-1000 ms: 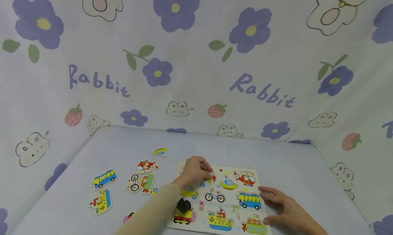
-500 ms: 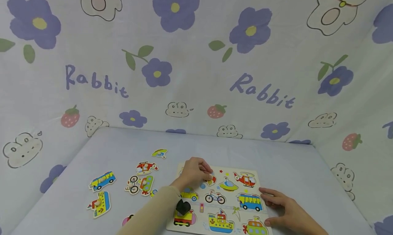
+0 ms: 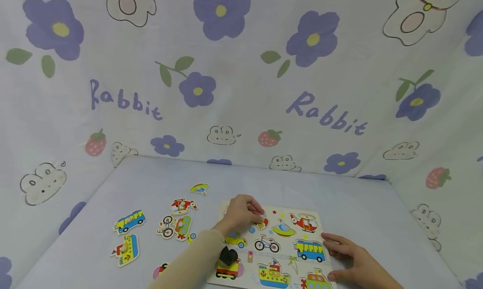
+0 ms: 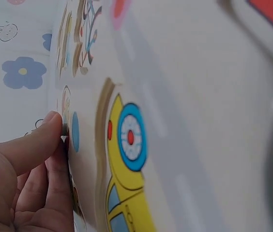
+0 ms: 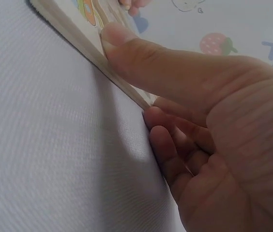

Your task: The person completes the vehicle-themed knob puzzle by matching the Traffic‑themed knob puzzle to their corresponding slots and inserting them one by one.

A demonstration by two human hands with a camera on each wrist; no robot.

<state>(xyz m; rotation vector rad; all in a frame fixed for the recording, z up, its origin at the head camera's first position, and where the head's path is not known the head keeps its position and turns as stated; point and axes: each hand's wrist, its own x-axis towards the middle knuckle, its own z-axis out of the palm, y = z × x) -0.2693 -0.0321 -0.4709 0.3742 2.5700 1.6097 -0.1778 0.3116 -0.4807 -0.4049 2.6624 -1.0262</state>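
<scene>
My left hand is over the back left part of a wooden vehicle puzzle board. Its thumb and finger pinch the small knob of a puzzle piece, mostly covered by the hand; a red and yellow picture shows beneath the fingertips. At the board's right edge, my right hand holds on, thumb on the top rim and curled fingers against the side. Pictures on the board include a car, bicycle, bus and ship.
Loose knobbed pieces lie left of the board: a bus, ship, bicycle, submarine, helicopter and flying saucer. The left forearm partly covers others. Patterned cloth hangs behind the table.
Both hands keep almost the same place on the board. The head view shifts slightly; the loose pieces stay where they were.
</scene>
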